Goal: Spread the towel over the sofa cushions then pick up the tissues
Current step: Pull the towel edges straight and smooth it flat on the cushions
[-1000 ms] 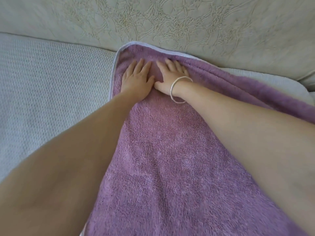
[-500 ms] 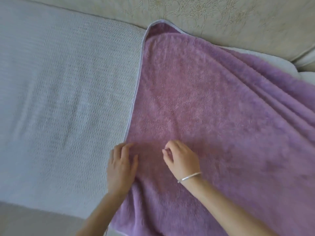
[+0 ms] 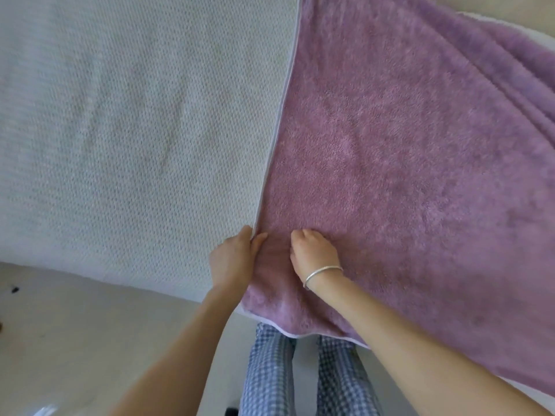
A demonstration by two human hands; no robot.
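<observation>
I see the towel [image 3: 405, 175] covering the right side of the sofa cushion [image 3: 135, 130], its front edge overhanging. The left hand [image 3: 232, 259] pinches the hem, likely to tug it flat. The right hand [image 3: 313, 253] is curled on the pile; I cannot tell its grip. No tissues in view.

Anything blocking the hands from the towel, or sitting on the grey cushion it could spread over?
Nothing visible. The left hand pinches the towel at its pale edge, the right hand rests on it with curled fingers. No object shows on the grey cushion beside it. Tissues aren't in view.
</observation>
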